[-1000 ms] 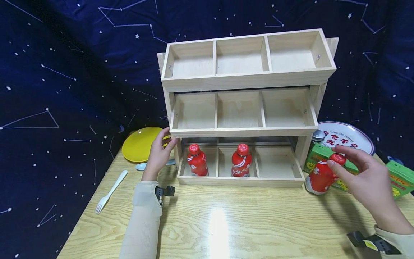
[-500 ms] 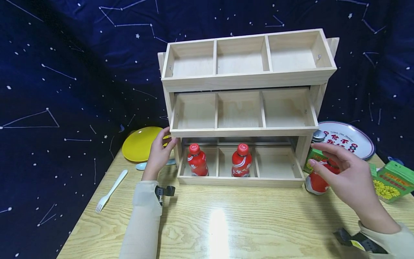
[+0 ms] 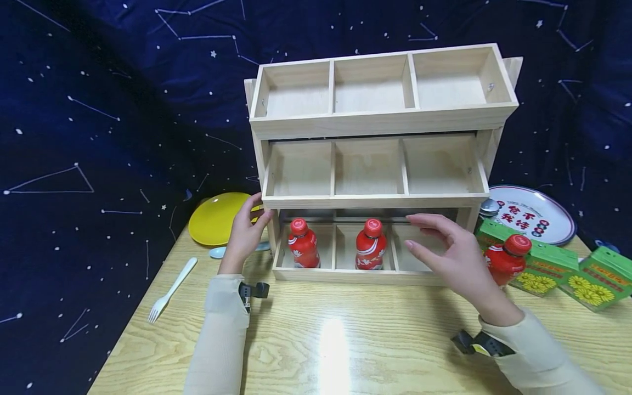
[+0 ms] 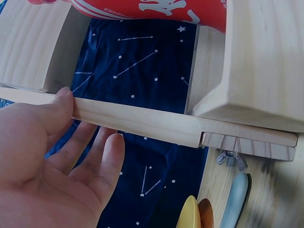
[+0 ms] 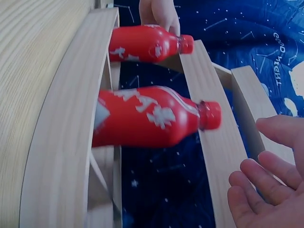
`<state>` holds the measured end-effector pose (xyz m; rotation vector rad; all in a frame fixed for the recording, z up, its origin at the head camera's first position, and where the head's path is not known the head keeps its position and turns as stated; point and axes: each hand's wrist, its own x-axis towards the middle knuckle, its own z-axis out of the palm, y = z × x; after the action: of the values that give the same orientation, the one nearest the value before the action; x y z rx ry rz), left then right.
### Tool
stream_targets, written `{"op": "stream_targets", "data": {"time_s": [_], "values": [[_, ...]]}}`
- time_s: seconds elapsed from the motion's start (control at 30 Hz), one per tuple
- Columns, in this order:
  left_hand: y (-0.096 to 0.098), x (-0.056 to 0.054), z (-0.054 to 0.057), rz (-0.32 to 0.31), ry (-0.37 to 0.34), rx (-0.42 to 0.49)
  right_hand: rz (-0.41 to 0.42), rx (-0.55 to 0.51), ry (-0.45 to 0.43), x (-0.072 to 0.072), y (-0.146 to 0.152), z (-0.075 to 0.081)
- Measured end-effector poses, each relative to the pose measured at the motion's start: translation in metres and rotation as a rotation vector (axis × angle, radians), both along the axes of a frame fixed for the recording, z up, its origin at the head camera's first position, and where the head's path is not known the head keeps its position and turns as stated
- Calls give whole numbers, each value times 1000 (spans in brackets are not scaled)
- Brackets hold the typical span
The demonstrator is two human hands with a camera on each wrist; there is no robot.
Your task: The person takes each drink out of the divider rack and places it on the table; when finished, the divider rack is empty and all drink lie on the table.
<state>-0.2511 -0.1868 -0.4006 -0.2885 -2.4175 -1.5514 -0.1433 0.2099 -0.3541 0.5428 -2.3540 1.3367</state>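
Observation:
A three-tier wooden rack [image 3: 382, 201] stands on the table. Its side upright [image 4: 137, 121] lies between the thumb and fingers of my left hand [image 3: 246, 233], which grips it below the middle tier. Two red bottles with white lettering stand in the bottom tier: the left bottle [image 3: 304, 247] in the left compartment, the middle bottle [image 3: 371, 247] in the centre one. My right hand [image 3: 456, 258], fingers apart and holding nothing, is in front of the right compartment, beside the middle bottle [image 5: 147, 116]. A third red bottle [image 3: 508, 260] stands on the table right of the rack, partly behind this hand.
Green cartons with yellow flowers [image 3: 545, 266] stand at the right, before a white plate [image 3: 548, 211] and a metal-lidded shaker [image 3: 489, 207]. At the left lie a yellow plate [image 3: 217, 219], a light-blue utensil [image 3: 217, 252] and a pale fork [image 3: 173, 288]. Dark blue star-patterned cloth [image 3: 123, 137] hangs behind.
My right hand has come off the third bottle's cap and moved left to the bottom tier's right compartment. That bottle stays standing on the table. My left hand stays at the rack's side.

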Motion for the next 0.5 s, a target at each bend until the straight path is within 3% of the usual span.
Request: {"op": "stream_targets", "data": {"time_s": [0.17,0.5], "values": [[1,0,1,-7,1,6,22,26,-35,-12,-18,-6],[0,-1,0,-16,27,13,123,-25,-141,-34,-46,-17]]}}
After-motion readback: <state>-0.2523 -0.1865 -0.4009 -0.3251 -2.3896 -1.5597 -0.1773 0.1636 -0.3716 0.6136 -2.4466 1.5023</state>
